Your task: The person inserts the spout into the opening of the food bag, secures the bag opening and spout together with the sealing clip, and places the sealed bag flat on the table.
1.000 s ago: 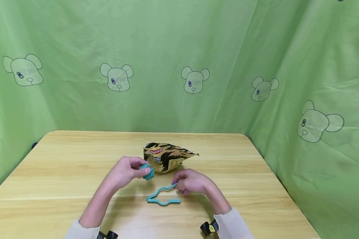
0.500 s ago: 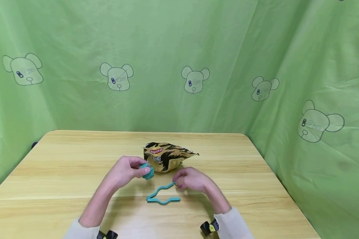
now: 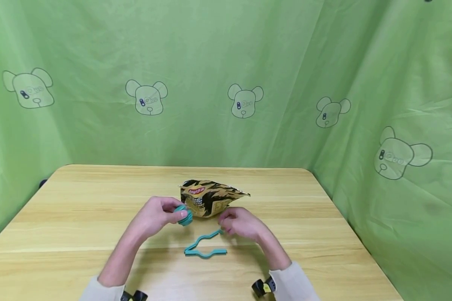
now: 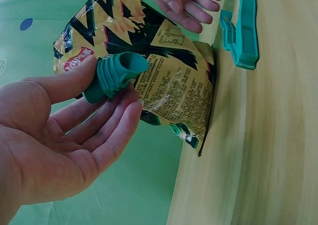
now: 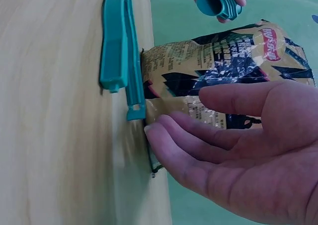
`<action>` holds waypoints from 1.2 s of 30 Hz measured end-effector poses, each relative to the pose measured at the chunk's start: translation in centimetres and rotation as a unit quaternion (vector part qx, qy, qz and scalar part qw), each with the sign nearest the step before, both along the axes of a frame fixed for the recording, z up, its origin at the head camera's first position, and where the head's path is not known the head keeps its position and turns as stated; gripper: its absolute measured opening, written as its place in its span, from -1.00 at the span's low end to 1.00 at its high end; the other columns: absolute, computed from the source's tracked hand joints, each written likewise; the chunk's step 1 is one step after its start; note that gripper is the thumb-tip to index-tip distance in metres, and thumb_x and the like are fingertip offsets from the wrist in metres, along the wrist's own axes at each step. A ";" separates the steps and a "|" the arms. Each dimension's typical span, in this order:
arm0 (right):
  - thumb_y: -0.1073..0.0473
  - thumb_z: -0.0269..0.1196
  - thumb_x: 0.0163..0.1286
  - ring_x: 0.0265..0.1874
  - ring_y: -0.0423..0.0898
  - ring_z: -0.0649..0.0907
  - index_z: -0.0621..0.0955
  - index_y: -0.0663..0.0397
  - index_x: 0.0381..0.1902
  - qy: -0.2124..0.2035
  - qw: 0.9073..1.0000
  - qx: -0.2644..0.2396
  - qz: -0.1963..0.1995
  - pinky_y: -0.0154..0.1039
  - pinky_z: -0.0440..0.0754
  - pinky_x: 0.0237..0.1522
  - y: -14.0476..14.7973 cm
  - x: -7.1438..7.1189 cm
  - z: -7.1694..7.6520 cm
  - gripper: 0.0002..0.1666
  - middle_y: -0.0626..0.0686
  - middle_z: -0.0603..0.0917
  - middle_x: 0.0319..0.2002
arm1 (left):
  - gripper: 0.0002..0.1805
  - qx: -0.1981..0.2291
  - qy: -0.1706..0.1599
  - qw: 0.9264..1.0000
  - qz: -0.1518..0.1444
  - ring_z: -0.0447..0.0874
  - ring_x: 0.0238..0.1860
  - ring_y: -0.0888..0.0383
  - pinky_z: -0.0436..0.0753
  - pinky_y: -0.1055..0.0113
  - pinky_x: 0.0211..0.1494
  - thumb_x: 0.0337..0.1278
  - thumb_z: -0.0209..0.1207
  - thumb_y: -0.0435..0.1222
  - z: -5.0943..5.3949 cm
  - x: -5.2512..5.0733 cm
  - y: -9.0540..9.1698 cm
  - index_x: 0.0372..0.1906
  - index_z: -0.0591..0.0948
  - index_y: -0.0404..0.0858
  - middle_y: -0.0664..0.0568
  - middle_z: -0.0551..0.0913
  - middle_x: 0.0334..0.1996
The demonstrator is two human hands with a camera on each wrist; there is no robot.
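Note:
My left hand [image 3: 156,215] pinches a teal threaded spout [image 4: 107,78] between thumb and fingers, its round opening showing in the left wrist view. It is held in front of a gold and black Lay's chip bag [image 3: 212,197]. My right hand [image 5: 243,145] has its fingers loosely bent and apart, with nothing between them. Just in front of that hand lies a teal bag-sealing clip [image 3: 216,252], its two arms spread in a V on the table. In the right wrist view, the fingertips are beside one end of the clip, apart from it.
The chip bag sits on the wooden table [image 3: 98,200], behind both hands. A green curtain [image 3: 196,138] with bear-head drawings hangs behind the table and along its sides.
My right hand has let go of the clip's upper arm and moved slightly back towards the bag. The clip stays spread on the table. My left hand holds the spout almost still.

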State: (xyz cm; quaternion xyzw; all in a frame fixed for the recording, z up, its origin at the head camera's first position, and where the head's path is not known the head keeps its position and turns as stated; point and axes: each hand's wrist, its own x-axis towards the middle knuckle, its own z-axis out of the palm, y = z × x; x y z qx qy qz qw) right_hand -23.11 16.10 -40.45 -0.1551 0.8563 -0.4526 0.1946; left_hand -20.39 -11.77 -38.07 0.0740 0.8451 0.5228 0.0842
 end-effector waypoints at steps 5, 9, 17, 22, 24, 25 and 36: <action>0.24 0.15 0.46 -0.31 0.18 0.74 0.55 0.46 0.14 0.026 0.999 -0.015 -0.015 0.05 0.75 -0.14 -0.4 0.3 0.8 -0.58 0.33 0.70 -0.14 | -0.74 -0.001 -0.003 1.000 0.008 0.71 -0.19 0.05 0.63 0.02 0.02 0.24 0.37 -0.12 0.2 0.0 -0.1 -0.05 0.75 -0.13 0.05 0.75 -0.28; 0.20 0.17 0.49 -0.29 0.13 0.75 0.58 0.41 0.13 0.074 0.997 0.012 -0.024 0.01 0.73 -0.08 -0.9 0.7 1.7 -0.60 0.27 0.73 -0.15 | -0.69 -0.005 0.002 1.000 0.011 0.70 -0.18 0.09 0.65 0.06 0.01 0.22 0.38 -0.11 0.5 0.1 -0.3 -0.01 0.74 -0.15 0.06 0.75 -0.26; 0.17 0.23 0.47 -0.12 -0.05 0.70 0.68 0.19 0.01 0.149 0.986 0.046 -0.056 -0.07 0.68 -0.01 -2.3 1.7 3.7 -0.73 0.04 0.75 -0.14 | -0.65 -0.005 0.006 1.000 0.022 0.69 -0.16 0.14 0.66 0.09 0.02 0.22 0.39 -0.11 1.2 0.2 -0.6 0.03 0.73 -0.19 0.04 0.75 -0.24; 0.17 0.23 0.48 -0.15 -0.10 0.71 0.71 0.14 -0.04 0.181 0.980 0.036 -0.077 -0.10 0.68 -0.03 -3.1 2.4 4.7 -0.78 0.00 0.77 -0.17 | -0.65 0.005 0.017 1.000 0.015 0.69 -0.17 0.15 0.66 0.12 0.00 0.23 0.38 -0.11 1.6 0.5 -0.9 0.01 0.73 -0.21 0.01 0.75 -0.23; 0.17 0.24 0.47 -0.16 -0.12 0.71 0.71 0.12 -0.06 0.196 0.976 0.029 -0.086 -0.11 0.68 -0.04 -3.3 2.7 5.0 -0.80 -0.03 0.77 -0.18 | -0.66 0.008 0.018 1.000 0.014 0.69 -0.17 0.15 0.66 0.14 0.00 0.23 0.38 -0.12 1.7 0.5 -1.0 0.00 0.73 -0.22 0.01 0.75 -0.23; 0.18 0.24 0.46 -0.17 -0.13 0.71 0.71 0.11 -0.08 0.204 0.975 0.025 -0.090 -0.11 0.68 -0.03 -3.3 2.8 5.2 -0.81 -0.03 0.78 -0.19 | -0.66 0.008 0.019 1.000 0.014 0.69 -0.17 0.15 0.66 0.13 0.01 0.23 0.38 -0.12 1.6 0.5 -1.0 0.00 0.73 -0.22 0.01 0.75 -0.23; 0.23 0.37 0.33 -0.27 -0.13 0.71 0.75 0.03 -0.14 0.325 0.912 -0.109 -0.224 -0.15 0.69 -0.12 -3.6 4.1 7.1 -0.85 -0.05 0.77 -0.31 | -0.68 0.014 0.019 1.000 0.009 0.70 -0.18 0.15 0.66 0.13 0.02 0.24 0.38 -0.14 1.5 0.4 -1.0 -0.01 0.73 -0.24 0.02 0.75 -0.25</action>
